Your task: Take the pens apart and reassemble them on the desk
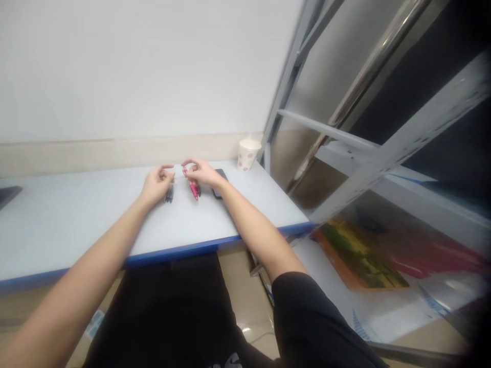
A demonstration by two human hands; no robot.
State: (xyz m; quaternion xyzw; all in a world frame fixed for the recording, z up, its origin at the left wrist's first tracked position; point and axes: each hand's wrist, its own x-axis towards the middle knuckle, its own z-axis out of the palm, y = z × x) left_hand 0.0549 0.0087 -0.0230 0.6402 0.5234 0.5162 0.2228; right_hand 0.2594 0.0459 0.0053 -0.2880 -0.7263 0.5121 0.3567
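Note:
My left hand (156,183) is bent over the white tabletop with thumb and fingers drawn together. What it pinches is too blurred to name. A few dark pens (169,194) show just below its fingers. My right hand (202,173) is closed around a red pen (194,189) that slants down toward me, with a dark pen tip beside it. A faint pale strip spans the small gap between the two hands. Behind the right wrist lies a dark phone (219,190), partly covered by the forearm.
A patterned paper cup (247,154) stands at the table's back right corner. The white table (95,214) has a blue front edge and meets a wall. Metal shelving (345,133) rises on the right, with a colourful packet (360,255) low down. A dark flat object (8,194) lies far left.

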